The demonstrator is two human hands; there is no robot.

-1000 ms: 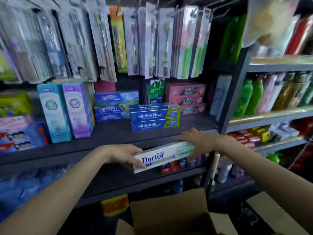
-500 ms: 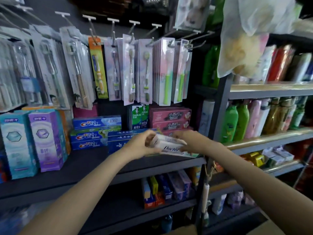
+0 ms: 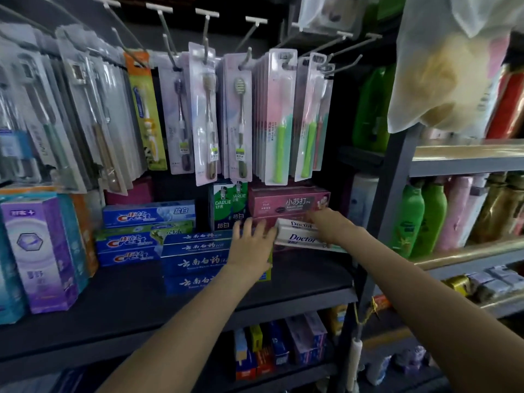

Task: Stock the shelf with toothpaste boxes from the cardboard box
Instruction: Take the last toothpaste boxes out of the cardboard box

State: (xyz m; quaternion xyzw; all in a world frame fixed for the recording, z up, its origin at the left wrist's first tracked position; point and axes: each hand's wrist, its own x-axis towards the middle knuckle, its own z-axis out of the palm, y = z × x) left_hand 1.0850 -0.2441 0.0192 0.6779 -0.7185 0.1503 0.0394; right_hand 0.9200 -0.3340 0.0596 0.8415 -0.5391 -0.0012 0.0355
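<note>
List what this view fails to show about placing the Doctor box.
- Head view: the right hand covers the far end of the Doctor box, so its fingers' hold is unclear.
- Whether the box rests on the shelf: too dim.
- Cardboard box: out of frame.

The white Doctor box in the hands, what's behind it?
Behind the white Doctor toothpaste box stand stacked pink toothpaste boxes. The box and the right hand cover the lower ones, so their number stays hidden.

- Single head-worn view, wide-angle, facing forward and slightly down.
- Close to the shelf [image 3: 175,304]; both forearms enter from the bottom edge.
- Hanging toothbrush packs [image 3: 239,117] fill upper frame.
</note>
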